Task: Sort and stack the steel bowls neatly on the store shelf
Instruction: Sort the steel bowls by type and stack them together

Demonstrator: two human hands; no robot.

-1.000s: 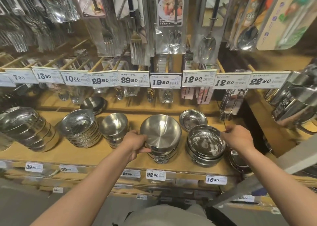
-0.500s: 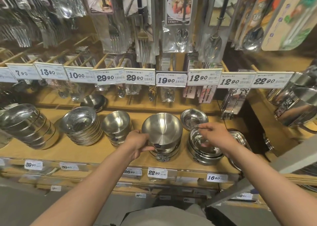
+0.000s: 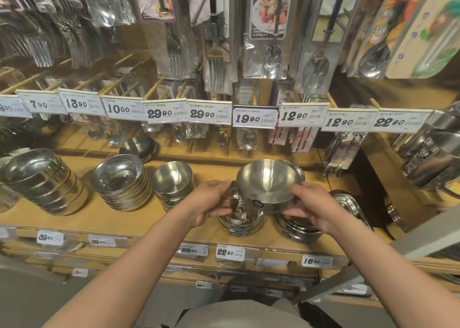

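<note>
Your right hand [image 3: 314,210] pinches the right side of a steel bowl [image 3: 267,180], thumb under and fingers on its rim. The bowl is tipped, with its open side facing you. Your left hand [image 3: 208,204] curls its fingers on the bowl's left edge. You hold the bowl just above a short stack of bowls [image 3: 240,222] on the wooden shelf [image 3: 104,218]. Another stack [image 3: 297,229] sits just right of that one. Left of your hands stand more bowl stacks [image 3: 173,183], and wide flat ones [image 3: 122,180] farther left. Price tags [image 3: 254,118] hang in a row above, with forks and spoons [image 3: 214,53] in packs behind them.
</note>
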